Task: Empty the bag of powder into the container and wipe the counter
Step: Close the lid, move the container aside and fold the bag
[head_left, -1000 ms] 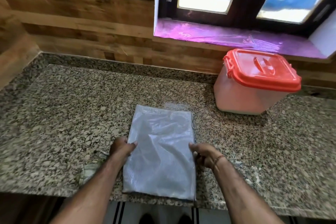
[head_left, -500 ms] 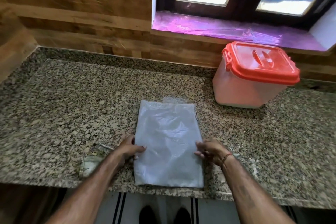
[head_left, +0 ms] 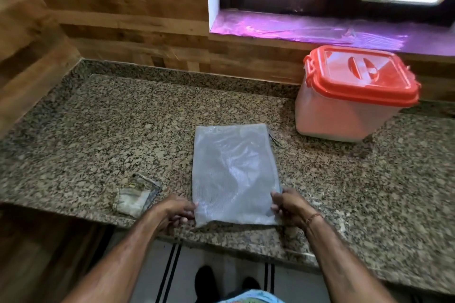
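A flat, pale grey woven bag (head_left: 234,172) lies on the speckled granite counter (head_left: 123,135), its near edge close to the counter's front. My left hand (head_left: 176,209) pinches the bag's near left corner. My right hand (head_left: 289,205) pinches the near right corner. A translucent container (head_left: 344,115) with a shut orange-red lid (head_left: 362,74) stands at the back right, apart from the bag. A small crumpled cloth (head_left: 135,197) lies on the counter just left of my left hand.
Wood-panelled walls (head_left: 123,19) close the counter at the back and left. A purple-covered window sill (head_left: 320,32) runs above the container. White powder specks (head_left: 344,226) dot the counter to the right of my right hand. My feet show below the counter edge.
Both hands slid back along the bag's sides to its near corners and now pinch them. The bag sits farther onto the counter than before. The cloth came fully into sight.
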Motion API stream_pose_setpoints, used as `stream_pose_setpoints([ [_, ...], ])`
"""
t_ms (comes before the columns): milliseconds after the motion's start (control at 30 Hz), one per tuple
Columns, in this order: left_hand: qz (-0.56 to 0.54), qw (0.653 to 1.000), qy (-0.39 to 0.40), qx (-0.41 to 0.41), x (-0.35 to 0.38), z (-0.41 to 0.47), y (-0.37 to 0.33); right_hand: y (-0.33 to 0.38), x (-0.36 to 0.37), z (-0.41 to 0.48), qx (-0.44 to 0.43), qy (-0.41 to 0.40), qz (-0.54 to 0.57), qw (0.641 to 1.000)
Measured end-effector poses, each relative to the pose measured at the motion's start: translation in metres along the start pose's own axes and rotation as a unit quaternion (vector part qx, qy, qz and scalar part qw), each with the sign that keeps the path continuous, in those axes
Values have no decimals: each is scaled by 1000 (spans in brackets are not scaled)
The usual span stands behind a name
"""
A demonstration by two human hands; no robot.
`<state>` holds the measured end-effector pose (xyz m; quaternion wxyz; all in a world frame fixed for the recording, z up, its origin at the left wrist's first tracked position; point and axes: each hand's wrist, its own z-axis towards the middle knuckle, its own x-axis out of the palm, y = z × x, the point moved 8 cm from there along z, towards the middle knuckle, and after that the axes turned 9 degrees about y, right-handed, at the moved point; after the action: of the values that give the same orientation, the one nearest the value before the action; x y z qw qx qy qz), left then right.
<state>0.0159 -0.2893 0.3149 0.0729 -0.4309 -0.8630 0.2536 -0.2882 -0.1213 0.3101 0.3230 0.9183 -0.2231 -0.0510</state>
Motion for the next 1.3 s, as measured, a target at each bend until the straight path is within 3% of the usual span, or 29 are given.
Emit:
stream_pose_setpoints([
  [233,-87,995,19,35,59,-18,4,4,3,-10,-36,85,60,994],
  [367,-161,978,-100,89,43,-16,9,-7,4,-12,-16,157,15,987],
  [433,-150,978,-109,93,39,-16,14,-5,-1,-9,-25,129,9,991],
  [567,-174,982,2,74,60,-12,25,3,-5,-9,-37,112,18,993],
  [667,-176,980,-70,66,49,-8,35,5,-3,-15,-50,142,-31,988],
  [900,-80,977,-186,72,32,-13,36,10,-25,-1,-85,70,-75,991],
  [1000,-18,980,-181,86,30,-12,28,5,-33,0,-74,59,-106,990],
  [1100,59,981,-157,98,24,-11,6,4,-40,2,-15,101,-88,991],
  [1300,-5,972,-213,97,6,10,-34,32,-36,15,1,51,-41,998],
])
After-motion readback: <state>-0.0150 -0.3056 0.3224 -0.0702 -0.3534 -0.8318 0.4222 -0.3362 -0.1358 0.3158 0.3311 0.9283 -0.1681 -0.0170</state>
